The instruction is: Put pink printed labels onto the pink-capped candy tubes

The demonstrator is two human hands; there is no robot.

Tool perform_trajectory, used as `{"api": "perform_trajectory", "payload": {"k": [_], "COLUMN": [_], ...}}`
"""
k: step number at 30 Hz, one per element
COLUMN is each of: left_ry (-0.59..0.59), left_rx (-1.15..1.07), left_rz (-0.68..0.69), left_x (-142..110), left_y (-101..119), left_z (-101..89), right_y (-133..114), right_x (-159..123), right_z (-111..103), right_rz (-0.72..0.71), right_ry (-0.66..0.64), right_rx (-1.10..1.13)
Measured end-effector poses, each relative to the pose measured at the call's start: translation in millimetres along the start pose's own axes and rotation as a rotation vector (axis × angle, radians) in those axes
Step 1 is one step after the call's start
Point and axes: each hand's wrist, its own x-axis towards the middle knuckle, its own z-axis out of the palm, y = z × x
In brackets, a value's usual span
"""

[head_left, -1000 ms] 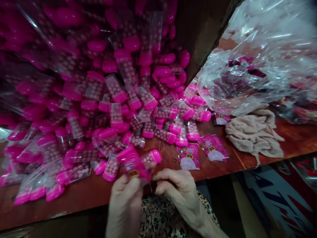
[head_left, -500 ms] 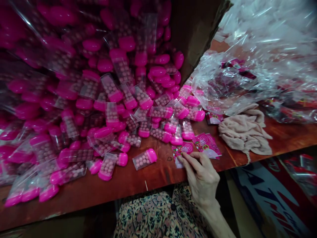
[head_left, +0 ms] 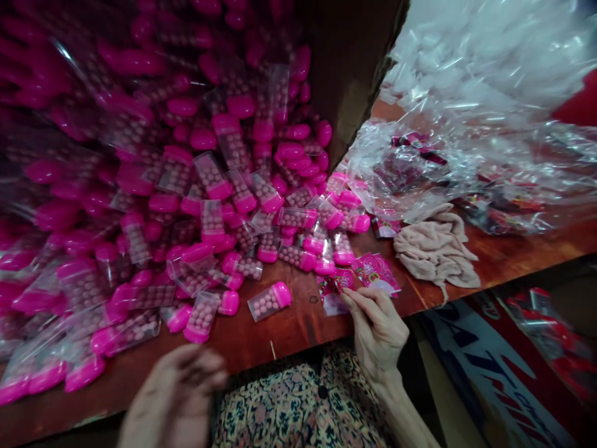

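Observation:
My right hand [head_left: 380, 330] is at the table's front edge, thumb and forefinger pinched at the right side of a pink printed label [head_left: 333, 285]. Beside it lies a second group of pink labels [head_left: 377, 272]. My left hand [head_left: 180, 386], smeared by motion, is over the front edge at lower left; its fingers look bent, and I see nothing clear in them. Between the hands a clear tube of round pink candies with a bright pink cap [head_left: 269, 300] lies on its side, apart from both. A big heap of similar tubes [head_left: 214, 214] spreads behind and to the left.
A torn-edged dark board [head_left: 354, 74] stands upright right of the heap. Crumpled clear plastic bags [head_left: 471, 143] fill the back right. A beige cloth [head_left: 436, 246] lies on the brown wooden table [head_left: 298, 320]. Below right, a printed sack [head_left: 494, 367] hangs or stands beside red-topped packs.
My left hand has come into view from below at the lower left. The right hand stays at the pink label. The view has shifted slightly to the right.

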Motion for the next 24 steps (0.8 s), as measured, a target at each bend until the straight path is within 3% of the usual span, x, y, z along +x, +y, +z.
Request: {"api": "perform_trajectory", "payload": {"k": [3, 4, 6, 9, 13, 16, 20, 24], "left_ry": [-0.415, -0.499, -0.632, -0.752, -0.716, -0.630, -0.578, -0.476], "left_rx": [0.075, 0.126, 0.183, 0.136, -0.076, -0.168, -0.193, -0.189], "left_rz": [-0.111, -0.084, -0.056, -0.091, -0.224, -0.240, -0.191, -0.129], "left_x": [-16, -17, -14, -5, -2, -5, -7, -7], "left_y": [-16, -21, -30, -35, -35, -36, -35, -36], "left_z": [43.9, 59.4, 86.1, 111.3, 125.4, 129.9, 132.8, 132.6], "right_y": [-4, -6, -11, -16, -20, -22, -26, -31], "right_x": [-1, -2, -2, -4, -4, -1, 2, 2], "right_z": [-6, -9, -15, -19, -17, -14, -8, -3], "right_rz": [-0.040, -0.059, -0.114, -0.211, -0.180, 0.073, 0.494, 0.609], "right_ry": [-0.008, -0.009, -0.017, -0.072, -0.097, -0.048, -0.069, -0.114], "right_rx": [0.012, 0.010, 0.003, 0.014, 0.072, 0.124, 0.385, 0.474]}}
